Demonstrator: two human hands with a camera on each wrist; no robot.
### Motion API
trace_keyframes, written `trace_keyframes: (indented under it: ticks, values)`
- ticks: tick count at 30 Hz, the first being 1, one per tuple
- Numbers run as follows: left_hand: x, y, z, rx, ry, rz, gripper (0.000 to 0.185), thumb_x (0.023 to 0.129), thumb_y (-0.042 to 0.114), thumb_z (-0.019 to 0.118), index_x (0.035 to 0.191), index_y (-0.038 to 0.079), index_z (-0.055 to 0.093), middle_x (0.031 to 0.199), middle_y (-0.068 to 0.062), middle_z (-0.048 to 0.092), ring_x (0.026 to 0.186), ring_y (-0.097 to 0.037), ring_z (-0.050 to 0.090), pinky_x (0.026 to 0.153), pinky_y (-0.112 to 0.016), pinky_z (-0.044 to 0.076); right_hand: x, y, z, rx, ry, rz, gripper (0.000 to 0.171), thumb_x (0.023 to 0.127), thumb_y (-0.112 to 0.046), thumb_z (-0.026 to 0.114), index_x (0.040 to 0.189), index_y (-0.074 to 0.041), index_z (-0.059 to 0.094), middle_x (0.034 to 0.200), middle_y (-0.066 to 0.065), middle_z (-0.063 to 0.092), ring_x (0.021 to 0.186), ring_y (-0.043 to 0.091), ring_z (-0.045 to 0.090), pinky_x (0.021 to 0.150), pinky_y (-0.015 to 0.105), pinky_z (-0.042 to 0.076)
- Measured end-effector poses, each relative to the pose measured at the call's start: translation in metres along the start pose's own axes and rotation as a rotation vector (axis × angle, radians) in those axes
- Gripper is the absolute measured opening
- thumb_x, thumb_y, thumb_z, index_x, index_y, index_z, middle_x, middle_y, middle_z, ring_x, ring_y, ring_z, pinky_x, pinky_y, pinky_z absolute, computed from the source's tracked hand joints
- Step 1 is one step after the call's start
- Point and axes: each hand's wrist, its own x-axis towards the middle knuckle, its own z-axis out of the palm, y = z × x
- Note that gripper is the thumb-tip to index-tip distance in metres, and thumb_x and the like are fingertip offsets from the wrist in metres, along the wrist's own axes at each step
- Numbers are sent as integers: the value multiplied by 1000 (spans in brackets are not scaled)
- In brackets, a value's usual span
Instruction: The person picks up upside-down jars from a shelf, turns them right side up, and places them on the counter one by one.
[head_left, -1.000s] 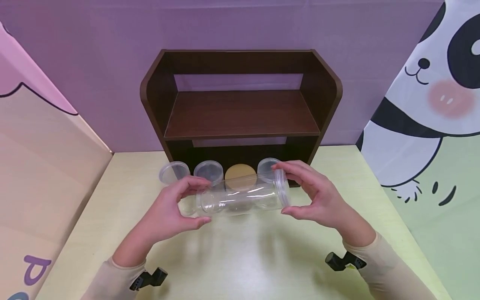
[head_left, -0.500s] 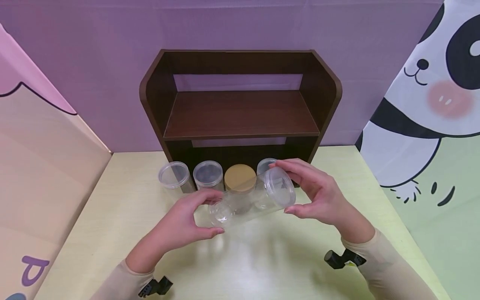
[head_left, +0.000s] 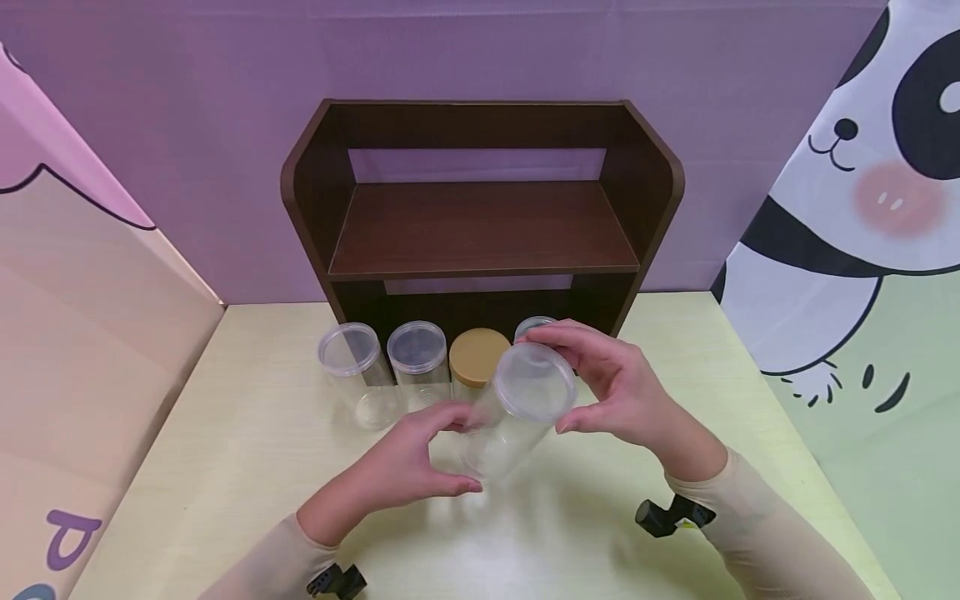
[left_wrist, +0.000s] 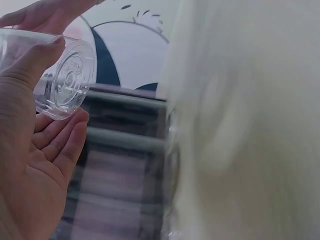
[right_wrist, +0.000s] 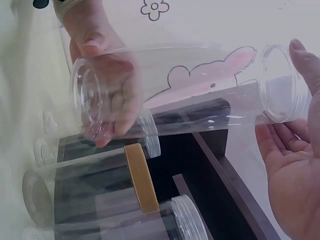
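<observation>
- Above the middle of the table [head_left: 247, 433], just in front of the row of containers: clear plastic jar [head_left: 513, 412], held off the surface and tilted, lidded end up and toward the camera, base down and to the left.
- Empty by the look of it, so probably very light; thin see-through wall, likely to flex or dent under a hard squeeze and smooth enough to slip (gentle, even pressure seems wiser than a tight clamp).
- Stiffest spots to take hold: likely the lid rim and the moulded base.
- Gripped at both ends: left hand [head_left: 420, 462] curled about the base, thumb on the wall and fingers under it, as the left wrist view shows; right hand [head_left: 611, 387] wrapped round the lid end with fingertips over the rim.
- Behind the jar, toward the far edge: two more clear jars [head_left: 351, 358] standing upright, a tan-lidded jar [head_left: 477, 354] beside them, and one further clear jar [head_left: 534, 325] mostly hidden by the right hand.
- Farther back against the purple wall: dark wooden shelf [head_left: 480, 225].
</observation>
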Motion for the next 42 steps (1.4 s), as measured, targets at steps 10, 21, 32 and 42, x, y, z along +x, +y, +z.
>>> trace_keyframes:
  ticks: [10,21,32,42]
  values:
    - [10,-4,16,-35,-41,-4,69,81,29,102,140,29,67,138,17,68,131,-13,63,113,-45,56,1,-2,10,-15,-32,151,85,91,-41,92,150,9,57,151,5,65,135,26,61,112,36,56]
    - [15,-3,20,-50,-47,-27,70,81,22,102,141,27,66,138,15,67,131,-15,62,114,-51,55,0,0,12,-63,-27,151,87,91,-43,92,147,14,57,149,3,66,136,24,61,114,35,54]
    - [15,-5,19,-59,-55,-22,73,82,17,100,145,22,64,144,11,64,135,-16,60,117,-42,54,-3,2,8,-80,-4,143,85,92,-42,92,146,14,57,147,2,67,132,23,62,110,33,57]
    - [10,-15,18,-106,-59,13,80,84,11,98,153,13,58,151,1,62,139,-21,61,117,-40,54,-13,1,-4,-114,27,160,78,92,-31,94,147,12,59,144,3,66,131,21,62,112,33,56]
